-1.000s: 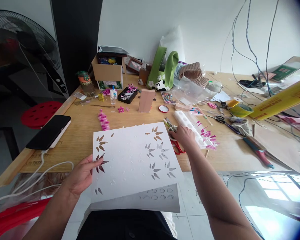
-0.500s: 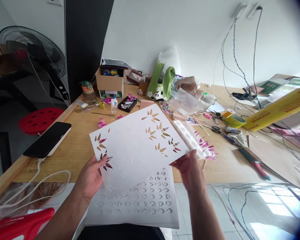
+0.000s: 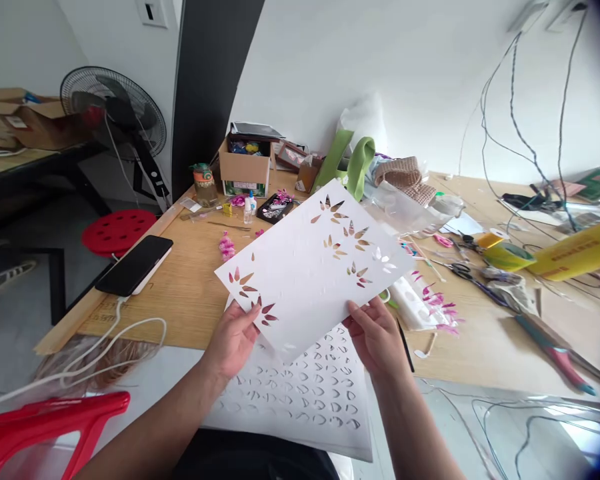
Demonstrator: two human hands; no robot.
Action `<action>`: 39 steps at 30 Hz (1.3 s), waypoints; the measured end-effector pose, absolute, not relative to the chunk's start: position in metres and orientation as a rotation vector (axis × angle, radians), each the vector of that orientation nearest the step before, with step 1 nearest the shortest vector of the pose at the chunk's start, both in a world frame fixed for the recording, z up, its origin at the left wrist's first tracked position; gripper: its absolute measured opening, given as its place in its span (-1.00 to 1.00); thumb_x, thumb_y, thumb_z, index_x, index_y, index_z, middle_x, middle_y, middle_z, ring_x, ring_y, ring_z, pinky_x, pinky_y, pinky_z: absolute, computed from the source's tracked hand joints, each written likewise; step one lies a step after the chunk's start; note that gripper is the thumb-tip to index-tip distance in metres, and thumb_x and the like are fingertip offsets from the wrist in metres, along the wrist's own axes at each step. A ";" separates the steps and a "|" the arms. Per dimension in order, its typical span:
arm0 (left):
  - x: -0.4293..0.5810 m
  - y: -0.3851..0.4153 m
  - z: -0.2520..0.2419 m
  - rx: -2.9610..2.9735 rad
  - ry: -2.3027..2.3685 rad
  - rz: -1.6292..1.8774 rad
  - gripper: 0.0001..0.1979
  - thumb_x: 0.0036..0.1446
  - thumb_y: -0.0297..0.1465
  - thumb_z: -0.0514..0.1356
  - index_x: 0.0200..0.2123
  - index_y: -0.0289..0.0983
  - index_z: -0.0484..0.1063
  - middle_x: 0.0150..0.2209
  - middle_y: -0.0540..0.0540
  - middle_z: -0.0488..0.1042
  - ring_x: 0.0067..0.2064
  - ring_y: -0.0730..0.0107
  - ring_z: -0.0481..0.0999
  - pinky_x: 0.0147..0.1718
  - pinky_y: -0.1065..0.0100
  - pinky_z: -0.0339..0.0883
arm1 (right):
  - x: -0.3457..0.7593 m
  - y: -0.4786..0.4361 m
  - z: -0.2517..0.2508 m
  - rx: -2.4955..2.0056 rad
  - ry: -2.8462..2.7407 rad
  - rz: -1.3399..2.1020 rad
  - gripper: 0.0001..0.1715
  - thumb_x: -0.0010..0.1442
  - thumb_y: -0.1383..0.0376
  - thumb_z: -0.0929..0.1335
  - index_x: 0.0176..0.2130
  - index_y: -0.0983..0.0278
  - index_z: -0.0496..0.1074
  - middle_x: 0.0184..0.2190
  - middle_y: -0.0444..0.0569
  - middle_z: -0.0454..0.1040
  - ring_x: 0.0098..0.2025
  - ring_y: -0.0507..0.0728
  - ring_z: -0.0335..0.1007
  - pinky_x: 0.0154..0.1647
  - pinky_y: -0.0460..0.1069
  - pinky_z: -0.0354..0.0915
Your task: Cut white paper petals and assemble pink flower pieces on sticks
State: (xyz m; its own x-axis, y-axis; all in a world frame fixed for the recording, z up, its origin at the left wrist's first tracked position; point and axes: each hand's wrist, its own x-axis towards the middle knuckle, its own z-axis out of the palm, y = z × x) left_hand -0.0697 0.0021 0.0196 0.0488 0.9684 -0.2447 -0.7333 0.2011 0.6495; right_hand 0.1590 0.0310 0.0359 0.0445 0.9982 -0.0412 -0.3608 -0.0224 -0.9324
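Note:
Between my hands a white sheet (image 3: 300,267) with leaf-shaped cut-outs is held tilted above the table's front edge. My left hand (image 3: 235,337) pinches its lower left edge, beside a cluster of cut-outs. On the lower right edge, my right hand (image 3: 373,333) grips it with the thumb on top. Through the holes the table and things behind show. Below lies another paper (image 3: 300,400) covered in rows of dark curved marks, partly hidden by the sheet. A white strip with round holes (image 3: 410,300) and pink feathery pieces (image 3: 437,303) lie right of my right hand.
A phone (image 3: 135,265) on a white cable lies at the left. Behind stand a cardboard box (image 3: 245,170), a jar (image 3: 205,187) and a green bag (image 3: 363,163). Scissors (image 3: 460,270), a red-and-teal handled tool (image 3: 555,357) and a yellow roll (image 3: 580,253) are at the right.
My view has turned left, so the surroundings sit further right. The sheet is rotated, its right end raised, and my right hand has shifted along its lower edge. Both hands keep hold.

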 end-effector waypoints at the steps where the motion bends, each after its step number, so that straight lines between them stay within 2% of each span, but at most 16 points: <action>1: -0.071 0.003 0.020 0.407 0.706 1.356 -0.67 0.09 -0.48 0.29 -0.05 -0.15 0.47 -0.02 -0.04 0.55 0.08 0.17 0.47 0.02 0.20 0.35 | 0.162 0.034 0.037 -0.983 -0.881 1.354 -0.62 0.09 0.27 0.44 -0.06 0.06 0.41 -0.08 -0.10 0.51 -0.15 0.10 0.44 -0.23 0.01 0.40; 7: -0.083 0.014 0.024 0.346 0.615 1.377 -0.62 0.25 -0.20 0.12 0.07 -0.21 0.41 0.07 -0.14 0.49 0.07 0.21 0.47 0.05 0.18 0.34 | 0.182 0.043 0.045 -1.044 -0.914 1.373 -0.56 0.06 0.29 0.45 -0.03 0.10 0.42 -0.14 -0.09 0.51 -0.25 0.06 0.42 -0.33 -0.04 0.38; 12: -0.099 0.021 0.028 0.278 0.632 1.272 -0.44 0.25 -0.04 0.00 0.01 -0.37 0.45 -0.07 -0.28 0.57 -0.04 0.10 0.55 -0.05 0.14 0.40 | 0.197 0.046 0.048 -1.079 -0.985 1.426 -0.49 0.06 0.26 0.45 0.03 0.10 0.38 -0.09 -0.04 0.50 -0.20 0.12 0.45 -0.27 0.02 0.40; 18: -0.112 0.030 0.028 0.278 0.746 1.092 -0.43 0.23 0.01 -0.04 -0.11 -0.34 0.51 -0.24 -0.25 0.61 -0.19 0.00 0.59 -0.22 0.03 0.44 | 0.207 0.044 0.049 -1.143 -1.064 1.469 -0.52 0.05 0.24 0.45 -0.01 0.14 0.39 -0.23 -0.08 0.51 -0.41 0.05 0.41 -0.50 -0.05 0.32; 23: -0.110 0.034 0.030 0.365 0.834 0.951 -0.45 0.21 0.01 0.00 -0.14 -0.33 0.53 -0.37 -0.22 0.60 -0.38 0.03 0.58 -0.35 0.09 0.41 | 0.211 0.042 0.046 -1.162 -1.109 1.519 -0.50 0.04 0.21 0.45 0.00 0.15 0.38 -0.13 -0.03 0.52 -0.22 0.15 0.48 -0.30 0.03 0.43; 27: -0.107 0.033 0.032 0.438 0.852 0.839 -0.40 0.18 0.05 0.01 -0.13 -0.35 0.53 -0.48 -0.21 0.57 -0.54 0.09 0.52 -0.49 0.17 0.36 | 0.211 0.039 0.042 -1.118 -1.085 1.583 -0.53 0.04 0.23 0.46 -0.03 0.15 0.40 -0.12 -0.05 0.54 -0.19 0.15 0.50 -0.22 0.03 0.45; 34: -0.105 0.036 0.031 0.442 0.877 0.816 -0.52 0.19 -0.11 0.12 -0.05 -0.38 0.51 -0.38 -0.24 0.63 -0.39 0.05 0.61 -0.38 0.19 0.42 | 0.208 0.034 0.038 -1.114 -1.075 1.650 -0.55 0.01 0.22 0.47 -0.06 0.14 0.45 -0.14 -0.06 0.56 -0.16 0.16 0.50 -0.21 0.04 0.47; 39: -0.099 0.041 0.032 0.481 0.868 0.926 -0.62 0.21 -0.22 0.15 0.01 -0.30 0.48 -0.24 -0.18 0.65 -0.17 0.05 0.62 -0.17 0.19 0.45 | 0.206 0.029 0.036 -1.068 -1.089 1.753 -0.53 0.06 0.23 0.45 -0.01 0.15 0.43 -0.14 -0.06 0.56 -0.16 0.13 0.51 -0.20 0.02 0.45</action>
State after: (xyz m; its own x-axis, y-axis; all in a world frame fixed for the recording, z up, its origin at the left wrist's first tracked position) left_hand -0.0986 0.0414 0.0318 0.3107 0.8454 -0.4345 -0.4877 0.5342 0.6905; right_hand 0.2063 0.0291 0.0363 -0.3283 0.9130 -0.2423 -0.1874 -0.3144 -0.9306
